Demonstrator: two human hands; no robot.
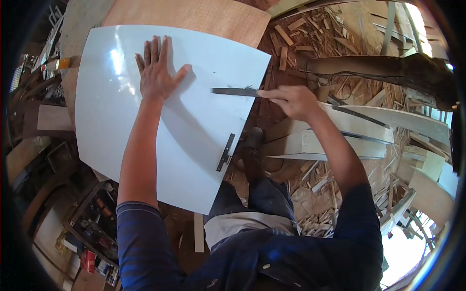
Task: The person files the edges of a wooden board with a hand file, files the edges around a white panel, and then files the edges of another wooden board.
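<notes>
My left hand (159,72) lies flat with fingers spread on a glossy white panel (116,121), towards its far side. In my right hand (290,101) is a dark flat file (235,91), with my fingers wrapped round its near end. The file reaches leftward across the panel's right edge, and dark crumbs lie beside it. Whether it presses on the surface or hovers just over it, I cannot tell. A black metal fitting (226,152) rests along the panel's lower right edge.
A brown wood sheet (194,17) lies beyond the panel. To the right stand pale wooden box pieces (330,143) amid scattered offcuts (320,186). An orange-topped bottle (63,63) is at far left, and a cluttered tool shelf (99,208) sits lower left.
</notes>
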